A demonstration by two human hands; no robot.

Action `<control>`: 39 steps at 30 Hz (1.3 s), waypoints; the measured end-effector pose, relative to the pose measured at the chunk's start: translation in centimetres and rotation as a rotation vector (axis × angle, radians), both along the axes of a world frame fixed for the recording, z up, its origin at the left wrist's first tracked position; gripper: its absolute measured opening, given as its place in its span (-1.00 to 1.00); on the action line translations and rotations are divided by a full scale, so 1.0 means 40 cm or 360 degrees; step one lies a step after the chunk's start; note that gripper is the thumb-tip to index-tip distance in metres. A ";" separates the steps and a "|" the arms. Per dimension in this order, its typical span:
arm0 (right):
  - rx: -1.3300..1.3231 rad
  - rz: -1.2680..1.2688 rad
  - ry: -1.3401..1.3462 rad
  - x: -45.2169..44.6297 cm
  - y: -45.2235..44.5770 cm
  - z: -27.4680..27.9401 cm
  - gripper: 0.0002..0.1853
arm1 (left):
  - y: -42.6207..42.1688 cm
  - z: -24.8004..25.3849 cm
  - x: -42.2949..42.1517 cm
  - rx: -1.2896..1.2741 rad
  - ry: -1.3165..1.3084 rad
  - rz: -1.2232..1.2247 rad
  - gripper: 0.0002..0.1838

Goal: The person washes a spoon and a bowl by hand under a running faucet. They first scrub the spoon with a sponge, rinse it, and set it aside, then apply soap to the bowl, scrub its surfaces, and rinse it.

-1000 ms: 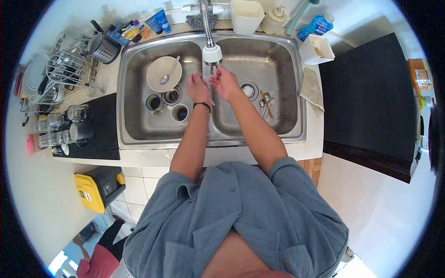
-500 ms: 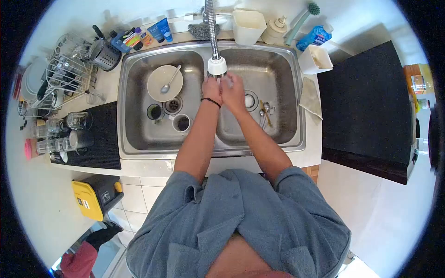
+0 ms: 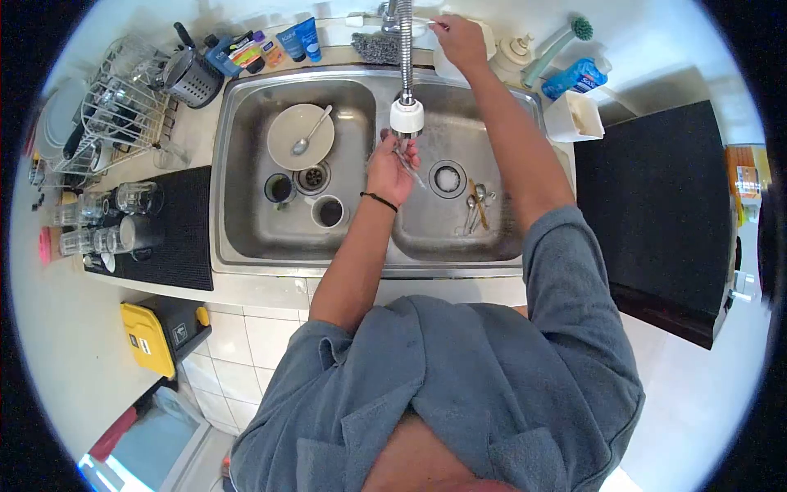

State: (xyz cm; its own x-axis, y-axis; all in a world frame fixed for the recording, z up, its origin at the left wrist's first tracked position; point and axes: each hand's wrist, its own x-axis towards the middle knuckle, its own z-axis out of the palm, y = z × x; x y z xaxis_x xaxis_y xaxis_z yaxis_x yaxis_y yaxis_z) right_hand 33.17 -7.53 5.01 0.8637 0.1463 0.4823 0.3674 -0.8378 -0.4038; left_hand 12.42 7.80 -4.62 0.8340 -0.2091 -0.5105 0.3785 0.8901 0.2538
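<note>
My left hand point(image 3: 390, 174) is under the white spray head point(image 3: 407, 116) of the faucet, over the divider between the two basins. Its fingers are curled, with a thin shiny strip by them; whether it is a utensil or running water I cannot tell. Behind the sink, my right hand point(image 3: 461, 41) has its fingertips closed on the faucet handle point(image 3: 421, 27). Several spoons point(image 3: 474, 205) lie in the right basin beside the drain strainer point(image 3: 448, 178). In the left basin are a plate point(image 3: 283, 135) with a spoon point(image 3: 311, 131) on it, a white mug point(image 3: 329, 213) and a dark glass point(image 3: 279, 189).
To the left stand a wire dish rack point(image 3: 119, 123) and glasses point(image 3: 135, 197) on a black mat point(image 3: 184, 238). Tubes point(image 3: 307, 39) and a grey scrubber point(image 3: 375, 47) line the back edge. At right are a blue bottle point(image 3: 575, 78), a white container point(image 3: 566, 117) and a black panel point(image 3: 648, 213).
My right hand has left my left hand and moved up and back to the faucet handle. My left hand stays beneath the spray head. The view has shifted slightly.
</note>
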 end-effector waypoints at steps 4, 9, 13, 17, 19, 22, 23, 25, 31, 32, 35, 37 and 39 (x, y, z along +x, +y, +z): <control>-0.0110 0.0043 -0.0162 0.007 -0.006 -0.004 -0.71 | 0.003 0.019 -0.005 -0.0015 -0.0085 0.0001 -0.70; -0.0087 0.0063 -0.0165 0.024 -0.011 -0.013 -0.71 | -0.008 0.034 -0.011 0.0004 -0.0125 -0.0003 -0.65; -0.0169 0.0043 -0.0150 0.033 -0.013 -0.018 -0.71 | -0.009 0.013 -0.006 -0.0023 -0.0086 -0.0014 -0.63; -0.0171 0.0075 -0.0179 0.048 -0.018 -0.031 -0.71 | -0.005 0.024 -0.010 -0.0011 -0.0003 0.0014 -0.64; -0.0250 0.0060 -0.0167 0.055 -0.019 -0.031 -0.71 | -0.001 0.019 -0.012 -0.0073 -0.0012 0.0019 -0.66; -0.0283 0.0051 -0.0175 0.058 -0.019 -0.034 -0.71 | 0.001 0.008 -0.014 -0.0086 -0.0026 0.0034 -0.69; -0.0280 0.0051 -0.0183 0.058 -0.020 -0.035 -0.71 | 0.002 0.003 -0.015 -0.0078 -0.0028 0.0022 -0.70; -0.0248 0.0051 -0.0150 0.035 -0.016 -0.010 -0.71 | 0.006 -0.006 -0.017 -0.0060 -0.0034 -0.0002 -0.72; -0.0243 0.0050 -0.0079 0.029 -0.016 0.004 -0.70 | 0.007 -0.006 -0.021 -0.0093 -0.0051 0.0021 -0.78; -0.0249 0.0052 -0.0074 0.029 -0.016 0.004 -0.69 | 0.007 -0.007 -0.022 -0.0104 -0.0052 0.0018 -0.79; -0.0287 0.0093 -0.0064 0.044 -0.021 -0.002 -0.68 | 0.008 -0.010 -0.023 -0.0114 -0.0023 0.0016 -0.82; -0.0309 0.0114 -0.0095 0.046 -0.024 -0.003 -0.67 | 0.005 -0.003 -0.027 -0.0091 0.0040 0.0026 -0.84; -0.0315 0.0127 -0.0115 0.051 -0.028 -0.008 -0.67 | 0.006 -0.007 -0.025 -0.0097 0.0053 0.0007 -0.85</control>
